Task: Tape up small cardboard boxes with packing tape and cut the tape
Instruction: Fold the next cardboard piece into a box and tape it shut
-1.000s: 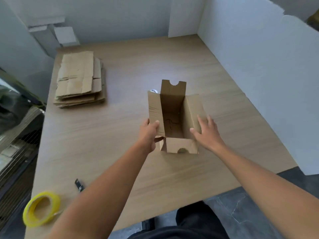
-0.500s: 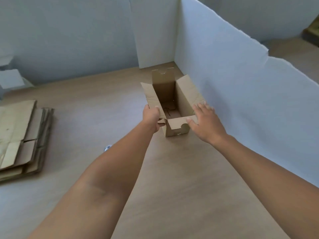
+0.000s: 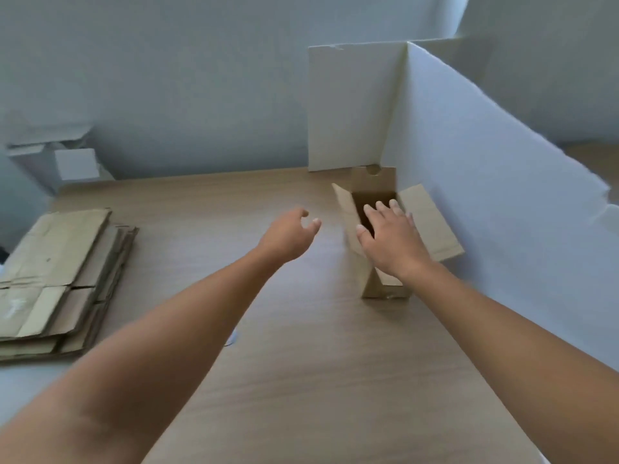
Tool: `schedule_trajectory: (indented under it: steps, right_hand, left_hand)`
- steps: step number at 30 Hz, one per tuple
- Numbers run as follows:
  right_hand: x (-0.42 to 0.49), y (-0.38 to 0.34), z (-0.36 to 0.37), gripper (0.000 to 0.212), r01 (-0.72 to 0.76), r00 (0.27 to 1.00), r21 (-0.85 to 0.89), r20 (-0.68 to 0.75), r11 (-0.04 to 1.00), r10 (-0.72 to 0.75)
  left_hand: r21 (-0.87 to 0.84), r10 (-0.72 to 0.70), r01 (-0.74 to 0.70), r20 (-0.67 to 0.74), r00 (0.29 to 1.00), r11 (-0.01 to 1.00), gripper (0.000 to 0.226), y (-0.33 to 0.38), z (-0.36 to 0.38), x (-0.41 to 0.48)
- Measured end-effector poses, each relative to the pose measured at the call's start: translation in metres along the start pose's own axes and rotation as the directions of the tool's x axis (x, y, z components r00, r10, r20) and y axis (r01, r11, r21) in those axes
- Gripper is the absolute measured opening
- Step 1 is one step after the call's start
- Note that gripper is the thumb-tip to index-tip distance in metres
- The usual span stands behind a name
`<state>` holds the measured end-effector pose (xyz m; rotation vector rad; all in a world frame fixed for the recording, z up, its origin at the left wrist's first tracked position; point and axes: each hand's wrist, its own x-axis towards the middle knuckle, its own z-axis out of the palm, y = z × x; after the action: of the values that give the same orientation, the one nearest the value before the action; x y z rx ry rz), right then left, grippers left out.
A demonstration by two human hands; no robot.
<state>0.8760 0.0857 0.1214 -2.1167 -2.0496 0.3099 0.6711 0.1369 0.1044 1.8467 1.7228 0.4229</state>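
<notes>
Box (image 3: 422, 214): we see it upright on the surface (image 3: 301, 363), flaps open, beside the white divider (image 3: 485, 162).
Left hand (image 3: 288, 236): loosely curled, grasping nothing.
Right hand (image 3: 393, 244): fingers spread over the opening, released.

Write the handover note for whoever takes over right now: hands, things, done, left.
Left hand: open, empty, in the air left of the cardboard box.
Right hand: open, fingers spread over the box's open top.
The box stands upright by the white divider, top flaps open, untaped.
A flat cardboard stack lies at the table's left.
Out of view: tape roll, cutter.
Done: box set up.
Left: fold flaps, tape, cut.
</notes>
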Motion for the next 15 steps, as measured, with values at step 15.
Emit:
schedule_trajectory:
  steps: [15]
  right_hand:
    - [-0.017, -0.467, 0.206, 0.072, 0.35, 0.887, 0.117, 0.278, 0.929, -0.369]
  left_hand:
    - [0.23, -0.441, 0.516, -0.308, 0.843, 0.826, 0.087, -0.455, -0.238, -0.131]
